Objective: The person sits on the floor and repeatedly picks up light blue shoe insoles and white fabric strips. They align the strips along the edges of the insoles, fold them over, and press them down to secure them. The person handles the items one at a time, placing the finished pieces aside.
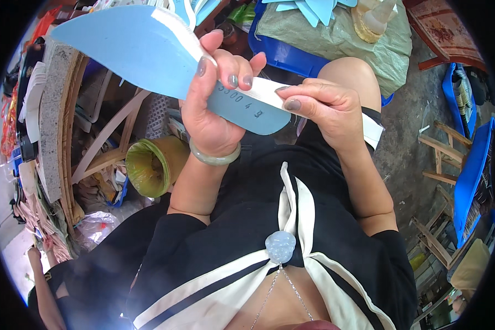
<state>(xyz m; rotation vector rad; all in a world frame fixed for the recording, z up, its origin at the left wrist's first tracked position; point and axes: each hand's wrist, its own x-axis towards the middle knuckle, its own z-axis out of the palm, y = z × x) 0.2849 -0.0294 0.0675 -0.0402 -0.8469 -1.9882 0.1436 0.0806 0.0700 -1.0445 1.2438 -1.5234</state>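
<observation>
A long light-blue insole (126,49), with dark printed marks near its narrow end, is held up slantwise before me. My left hand (212,110) is closed round its middle, thumb on the near face and fingers over the far edge. Along that far edge runs a white strip (267,91), partly covered by my left fingers. At the narrow end, my right hand (333,113) pinches the white strip between thumb and forefinger. The other right fingers curl in behind and are partly hidden.
Beyond my knee, a green woven sack (335,41) over a blue tub (280,58) bears blue pieces (313,11) and a cloudy bottle (374,22). A yellow-green bucket (148,168) stands left, beside a board-edged bench (55,121). Another person's arm (44,286) shows lower left. Blue trays (473,181) stand right.
</observation>
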